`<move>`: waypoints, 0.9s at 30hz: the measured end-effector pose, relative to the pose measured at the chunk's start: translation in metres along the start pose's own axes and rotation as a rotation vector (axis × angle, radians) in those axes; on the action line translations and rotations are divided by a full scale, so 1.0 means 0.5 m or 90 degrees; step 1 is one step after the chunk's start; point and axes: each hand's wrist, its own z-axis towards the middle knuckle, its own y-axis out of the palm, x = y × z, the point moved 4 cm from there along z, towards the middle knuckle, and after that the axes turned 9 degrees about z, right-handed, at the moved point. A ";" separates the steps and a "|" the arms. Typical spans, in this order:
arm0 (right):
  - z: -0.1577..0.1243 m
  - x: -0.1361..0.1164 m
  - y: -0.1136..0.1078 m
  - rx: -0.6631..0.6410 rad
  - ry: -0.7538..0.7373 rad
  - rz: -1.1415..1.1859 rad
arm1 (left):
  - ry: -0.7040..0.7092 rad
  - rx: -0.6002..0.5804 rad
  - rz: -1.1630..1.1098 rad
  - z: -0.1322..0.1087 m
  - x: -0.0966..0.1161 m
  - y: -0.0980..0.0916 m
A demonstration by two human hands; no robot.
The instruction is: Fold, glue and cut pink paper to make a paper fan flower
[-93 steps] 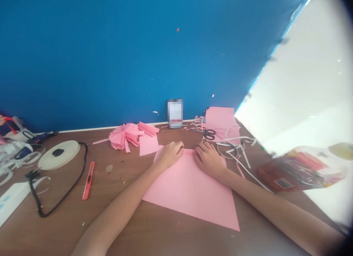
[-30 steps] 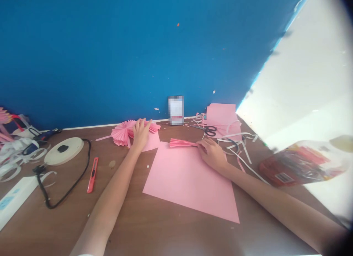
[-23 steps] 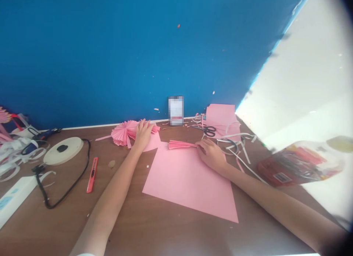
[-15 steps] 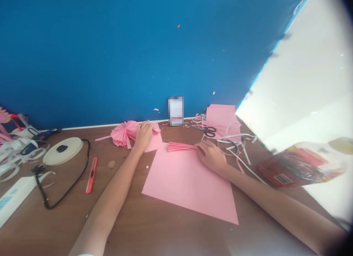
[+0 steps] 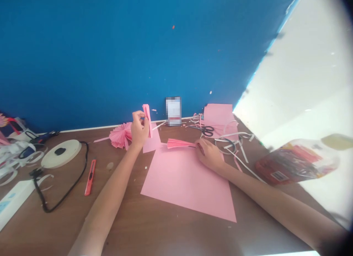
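Note:
My left hand point(image 5: 140, 129) pinches a narrow folded pink paper strip point(image 5: 148, 120) and holds it upright in the air near the wall. My right hand point(image 5: 208, 153) is closed on one end of a pleated pink paper fan point(image 5: 179, 143), whose spread end points left. Beneath the fan and the right hand lies a large pink paper sheet point(image 5: 187, 186). A round pleated pink rosette point(image 5: 120, 135) rests just left of my left hand, and a smaller pink sheet point(image 5: 152, 141) lies behind the wrist.
Scissors point(image 5: 207, 131) and white paper strips point(image 5: 242, 153) lie at the back right, before stacked pink paper point(image 5: 219, 116). A phone point(image 5: 173, 112) leans on the blue wall. At left are a red cutter point(image 5: 90, 177), a white disc point(image 5: 62, 155) and a power strip point(image 5: 15, 202).
My left hand has lifted the folded pink strip off the pile beside the rosette and turned it upright. My right hand stays at the fan's end. The view has shifted slightly.

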 end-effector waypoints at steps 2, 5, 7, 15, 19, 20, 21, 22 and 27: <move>-0.002 0.004 -0.002 0.016 0.034 -0.019 | -0.065 -0.006 -0.100 -0.011 -0.001 0.019; -0.005 0.007 -0.007 0.041 0.075 -0.039 | -0.159 -0.103 -0.210 -0.049 -0.009 0.077; -0.007 0.006 -0.010 0.045 0.082 -0.039 | -0.273 -0.179 -0.299 -0.084 -0.016 0.118; -0.010 -0.001 0.000 0.007 0.036 -0.082 | -0.328 -0.334 -0.417 -0.153 0.019 0.174; -0.009 -0.007 0.007 -0.049 0.002 -0.097 | -0.273 -0.355 -0.431 -0.158 0.023 0.178; -0.009 -0.010 0.009 -0.070 -0.011 -0.100 | -0.267 -0.355 -0.434 -0.159 0.023 0.179; -0.009 -0.012 0.011 -0.089 -0.025 -0.104 | -0.261 -0.355 -0.435 -0.160 0.022 0.179; -0.009 -0.014 0.013 -0.106 -0.039 -0.107 | -0.254 -0.356 -0.434 -0.161 0.023 0.179; -0.011 -0.021 0.018 -0.137 -0.053 -0.129 | -0.213 -0.400 -0.434 -0.160 0.039 0.175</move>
